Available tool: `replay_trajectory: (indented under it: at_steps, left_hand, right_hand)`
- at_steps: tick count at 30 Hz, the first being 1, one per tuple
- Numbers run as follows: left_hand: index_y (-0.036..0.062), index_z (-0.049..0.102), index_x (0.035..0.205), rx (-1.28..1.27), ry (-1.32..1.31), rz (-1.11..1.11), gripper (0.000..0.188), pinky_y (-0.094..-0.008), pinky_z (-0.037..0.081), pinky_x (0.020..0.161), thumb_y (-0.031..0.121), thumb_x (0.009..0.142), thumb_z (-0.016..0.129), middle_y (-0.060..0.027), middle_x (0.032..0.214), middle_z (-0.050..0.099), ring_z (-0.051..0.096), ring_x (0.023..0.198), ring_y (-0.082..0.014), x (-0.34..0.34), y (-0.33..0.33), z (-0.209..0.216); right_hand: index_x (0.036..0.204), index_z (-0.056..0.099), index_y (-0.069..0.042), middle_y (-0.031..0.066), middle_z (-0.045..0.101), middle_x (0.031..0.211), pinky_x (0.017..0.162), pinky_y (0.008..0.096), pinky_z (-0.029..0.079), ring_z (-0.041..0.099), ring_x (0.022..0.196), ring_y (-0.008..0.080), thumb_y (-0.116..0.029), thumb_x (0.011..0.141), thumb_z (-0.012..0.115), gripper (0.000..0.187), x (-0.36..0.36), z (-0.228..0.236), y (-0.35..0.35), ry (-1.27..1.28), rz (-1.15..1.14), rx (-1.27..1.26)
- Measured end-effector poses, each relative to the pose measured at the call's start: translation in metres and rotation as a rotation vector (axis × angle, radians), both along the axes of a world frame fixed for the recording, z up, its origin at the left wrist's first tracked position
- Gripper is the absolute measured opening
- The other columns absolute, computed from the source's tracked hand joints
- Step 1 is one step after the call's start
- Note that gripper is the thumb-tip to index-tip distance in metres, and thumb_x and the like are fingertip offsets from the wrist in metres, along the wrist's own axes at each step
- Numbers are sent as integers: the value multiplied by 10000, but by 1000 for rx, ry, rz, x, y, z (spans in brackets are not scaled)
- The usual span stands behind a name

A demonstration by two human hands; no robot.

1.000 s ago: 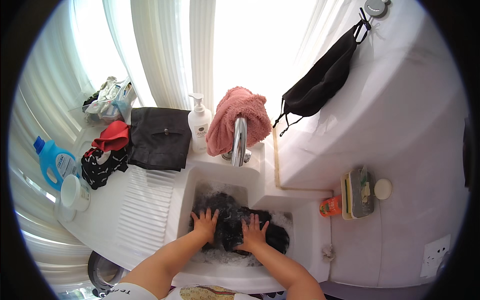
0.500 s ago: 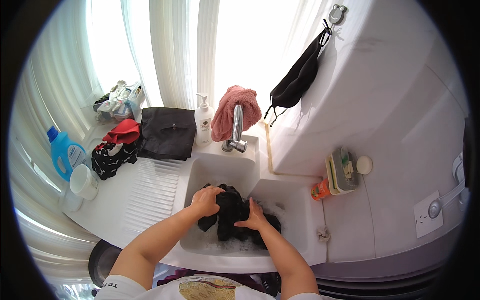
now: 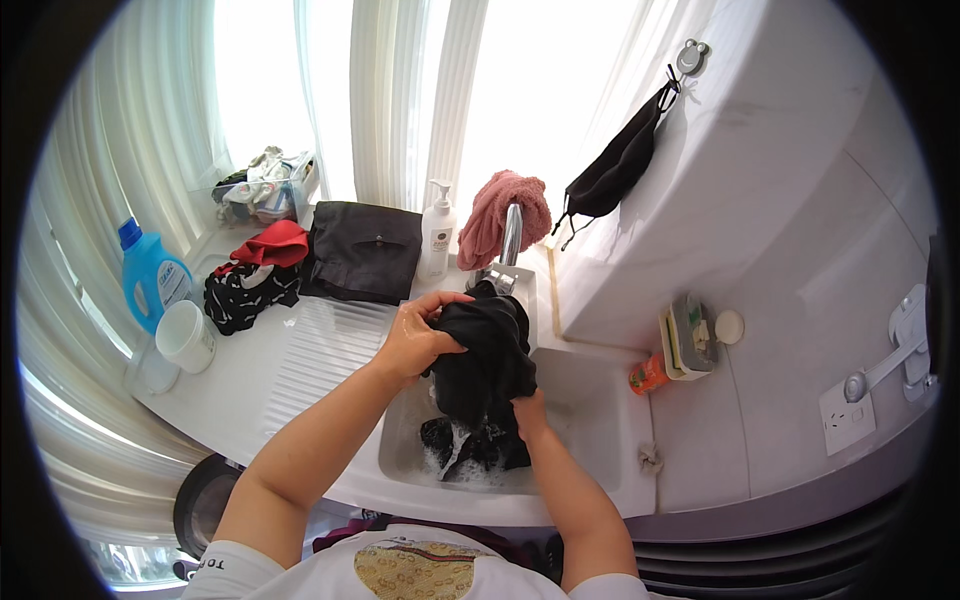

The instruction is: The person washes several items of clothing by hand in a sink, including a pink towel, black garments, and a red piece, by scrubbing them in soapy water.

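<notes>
A wet black garment [image 3: 485,345] hangs bunched over the white sink [image 3: 590,390], its lower folds down in sudsy water. My left hand [image 3: 412,338] grips its upper left side, thumb and fingers closed on the fabric. Lower on the right, my right hand [image 3: 530,412] holds the cloth's edge, its fingers partly hidden by the fabric. Water runs off the cloth in a whitish stream. Behind the garment rises the chrome faucet [image 3: 511,235], with a pink towel [image 3: 497,215] draped over it.
Left of the basin is a ribbed washboard [image 3: 325,355]. Around it are a folded black cloth [image 3: 362,252], red cloth [image 3: 272,245], patterned black cloth [image 3: 245,302], blue detergent bottle [image 3: 155,275], white tub [image 3: 186,337] and pump bottle [image 3: 436,235]. An orange bottle [image 3: 648,374] stands right.
Both hands have lifted the black garment up out of the water, where it was pressed down before. Water now streams from it. The view has shifted slightly.
</notes>
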State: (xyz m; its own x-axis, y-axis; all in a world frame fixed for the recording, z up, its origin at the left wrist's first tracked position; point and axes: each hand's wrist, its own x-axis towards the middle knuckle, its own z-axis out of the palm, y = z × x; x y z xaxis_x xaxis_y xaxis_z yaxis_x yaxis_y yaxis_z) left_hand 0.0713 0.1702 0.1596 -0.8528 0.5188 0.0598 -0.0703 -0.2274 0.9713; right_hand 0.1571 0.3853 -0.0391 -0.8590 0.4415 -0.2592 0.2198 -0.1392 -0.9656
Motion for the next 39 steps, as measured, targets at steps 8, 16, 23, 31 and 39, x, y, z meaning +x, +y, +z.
replay_trajectory:
  at_steps: [8,16,23,31,39]
  left_hand:
    - [23,604,1131,-96,21,68,568,-277,520,776,-141,589,645,-77,956,640,626,859,-154,-18,-13,-59]
    - [42,645,1071,-675,492,254,491,-351,463,912,50,582,693,-127,1070,610,567,1059,-285,6,3,-149]
    - [186,362,1437,-1536,662,-402,968,-573,277,1078,555,643,776,-179,1477,298,238,1375,-413,15,16,-160]
    - [203,32,1534,-1756,635,-568,1367,-750,28,1028,670,503,799,-199,1573,8,10,1429,-457,11,38,-227]
    - [188,81,1532,-1800,593,-537,1345,-728,15,1055,602,496,832,-186,1565,96,90,1430,-420,-8,50,-268]
  right_hand:
    - [823,631,-9,44,626,695,551,304,465,571,583,132,23,744,601,90,-6,135,46,101,100,-45]
    - [1162,523,8,221,602,1103,863,401,500,590,1045,318,-326,655,782,660,-10,44,37,-379,451,872]
    - [1500,41,-432,141,-71,1585,1039,726,170,-17,1435,449,-799,739,497,960,-4,-8,-14,-876,758,947]
    - [1458,354,-308,112,3,1589,1056,714,105,100,1390,513,-549,896,510,631,-18,-50,-48,-707,1028,1414]
    - [1379,481,-211,149,127,1561,1086,618,218,218,1364,474,-437,845,629,598,-30,-139,-30,-572,688,1030]
